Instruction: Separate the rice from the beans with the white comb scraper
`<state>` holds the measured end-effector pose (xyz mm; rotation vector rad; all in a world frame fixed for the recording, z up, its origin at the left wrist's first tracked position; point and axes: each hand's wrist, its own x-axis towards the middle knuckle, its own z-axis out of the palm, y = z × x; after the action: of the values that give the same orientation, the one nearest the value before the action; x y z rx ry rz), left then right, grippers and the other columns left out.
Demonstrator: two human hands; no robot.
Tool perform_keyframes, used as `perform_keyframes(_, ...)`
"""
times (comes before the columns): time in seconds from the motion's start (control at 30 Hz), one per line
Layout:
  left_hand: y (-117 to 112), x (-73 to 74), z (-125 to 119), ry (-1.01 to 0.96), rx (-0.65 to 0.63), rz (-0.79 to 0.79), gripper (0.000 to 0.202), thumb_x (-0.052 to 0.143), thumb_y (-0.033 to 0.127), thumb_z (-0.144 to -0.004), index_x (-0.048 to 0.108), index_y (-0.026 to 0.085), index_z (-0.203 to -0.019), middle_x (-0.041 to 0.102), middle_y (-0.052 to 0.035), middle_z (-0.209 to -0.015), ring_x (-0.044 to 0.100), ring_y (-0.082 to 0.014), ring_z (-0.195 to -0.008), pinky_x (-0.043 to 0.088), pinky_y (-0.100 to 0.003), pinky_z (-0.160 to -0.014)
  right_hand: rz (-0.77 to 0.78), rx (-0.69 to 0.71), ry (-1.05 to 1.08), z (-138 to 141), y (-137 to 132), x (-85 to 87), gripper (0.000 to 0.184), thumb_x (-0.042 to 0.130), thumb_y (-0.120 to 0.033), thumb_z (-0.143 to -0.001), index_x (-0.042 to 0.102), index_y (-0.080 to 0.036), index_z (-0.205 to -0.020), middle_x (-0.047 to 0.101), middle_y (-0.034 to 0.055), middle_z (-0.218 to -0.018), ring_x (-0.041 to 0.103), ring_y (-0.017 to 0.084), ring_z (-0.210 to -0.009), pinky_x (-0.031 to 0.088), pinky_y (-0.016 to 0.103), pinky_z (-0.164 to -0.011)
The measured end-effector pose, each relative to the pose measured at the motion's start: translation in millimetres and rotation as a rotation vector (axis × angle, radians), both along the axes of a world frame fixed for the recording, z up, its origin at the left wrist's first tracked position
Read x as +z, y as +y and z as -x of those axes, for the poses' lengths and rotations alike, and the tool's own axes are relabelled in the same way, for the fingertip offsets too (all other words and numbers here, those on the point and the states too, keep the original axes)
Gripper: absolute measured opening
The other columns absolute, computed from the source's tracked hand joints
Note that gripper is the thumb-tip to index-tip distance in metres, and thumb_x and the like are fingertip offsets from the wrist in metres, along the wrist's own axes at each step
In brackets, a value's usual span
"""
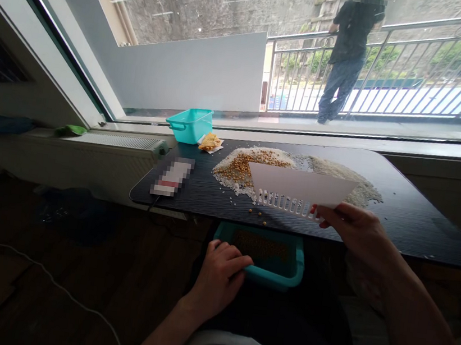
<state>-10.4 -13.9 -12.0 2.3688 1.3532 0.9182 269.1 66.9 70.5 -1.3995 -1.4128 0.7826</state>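
Observation:
My right hand [351, 222] is closed on the right end of a thin white sheet with a slotted edge [300, 186], held over the near side of a dark table. Behind it lies a pile of white grains mixed with yellow kernels [244, 166]. A second heap of whitish grains [344, 176] spreads to the right of that. On my lap rests a teal tub [290, 279] with brownish kernels inside, just below the table edge. My left hand [222, 265] grips its near left rim. A few loose kernels [259, 214] sit near the table's front edge.
Another teal basket [194, 125] stands at the table's back left, beside a yellowish crumpled item [211, 142] on white paper. A blurred-out flat object [174, 176] with a cable lies at the left. Beyond the window, a person [348, 52] stands by a railing.

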Motion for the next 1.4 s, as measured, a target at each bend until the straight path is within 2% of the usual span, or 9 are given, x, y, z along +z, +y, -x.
perform_keyframes(0.23, -2, 2.5, -1, 0.002, -0.004, -0.001, 0.024, 0.054, 0.013, -0.089, 0.073, 0.025, -0.098, 0.070, -0.0028, -0.086, 0.061, -0.0205, -0.084, 0.037, -0.043, -0.091, 0.037, 0.046, 0.043, 5, -3, 1.1, 0.047, 0.082, -0.065, -0.058, 0.077, -0.021, -0.072, 0.072, 0.0030, -0.065, 0.061, 0.016, -0.058, 0.056, 0.033, -0.062)
perform_keyframes(0.4, 1, 2.9, 3, -0.012, -0.016, -0.037, 0.024, 0.055, 0.012, -0.091, 0.074, 0.025, -0.098, 0.071, -0.0021, -0.086, 0.062, -0.0197, -0.083, 0.036, -0.042, -0.090, 0.031, 0.100, 0.098, 14, 6, -9.7, 0.048, 0.083, -0.065, -0.056, 0.079, -0.021, -0.073, 0.075, 0.0043, -0.071, 0.064, 0.018, -0.062, 0.057, 0.034, -0.066)
perform_keyframes(0.57, 1, 5.9, 9, -0.006, -0.005, -0.071, 0.024, 0.055, 0.012, -0.093, 0.074, 0.025, -0.098, 0.071, -0.0017, -0.086, 0.062, -0.0192, -0.083, 0.035, -0.042, -0.091, 0.047, 0.140, 0.064, 23, 10, -16.7, 0.047, 0.082, -0.064, -0.058, 0.081, -0.020, -0.075, 0.074, 0.0026, -0.068, 0.066, 0.018, -0.063, 0.057, 0.033, -0.066)
perform_keyframes(0.87, 1, 6.8, 10, 0.014, 0.003, -0.050, 0.023, 0.053, 0.015, -0.092, 0.073, 0.025, -0.096, 0.071, -0.0021, -0.087, 0.061, -0.0195, -0.084, 0.036, -0.043, -0.093, 0.058, 0.265, 0.081, 37, 0, -15.9, 0.055, 0.079, -0.071, -0.058, 0.081, -0.019, -0.075, 0.076, 0.0051, -0.069, 0.068, 0.021, -0.066, 0.059, 0.036, -0.070)
perform_keyframes(1.07, 1, 7.1, 9, 0.029, 0.001, -0.041, 0.025, 0.053, 0.014, -0.091, 0.074, 0.026, -0.097, 0.071, -0.0019, -0.088, 0.061, -0.0194, -0.084, 0.036, -0.044, -0.094, 0.032, 0.255, 0.064, 32, -7, -14.2, 0.054, 0.079, -0.073, -0.057, 0.080, -0.021, -0.072, 0.076, 0.0051, -0.069, 0.069, 0.022, -0.067, 0.059, 0.037, -0.071)
perform_keyframes(1.23, 1, 8.0, 15, 0.017, 0.008, -0.043, 0.024, 0.053, 0.015, -0.093, 0.074, 0.026, -0.097, 0.072, -0.0017, -0.088, 0.062, -0.0193, -0.084, 0.035, -0.043, -0.091, -0.013, 0.260, 0.060, 42, 1, -9.6, 0.053, 0.077, -0.071, -0.061, 0.081, -0.021, -0.076, 0.076, 0.0044, -0.070, 0.068, 0.020, -0.066, 0.058, 0.034, -0.069)
perform_keyframes(1.4, 0, 9.9, 31, 0.024, 0.023, -0.078, 0.023, 0.053, 0.015, -0.094, 0.074, 0.025, -0.097, 0.072, -0.0022, -0.088, 0.062, -0.0193, -0.084, 0.036, -0.042, -0.088, -0.074, 0.292, 0.035, 62, 14, -8.3, 0.045, 0.074, -0.063, -0.069, 0.081, -0.020, -0.078, 0.073, 0.0033, -0.068, 0.067, 0.019, -0.066, 0.056, 0.032, -0.067)
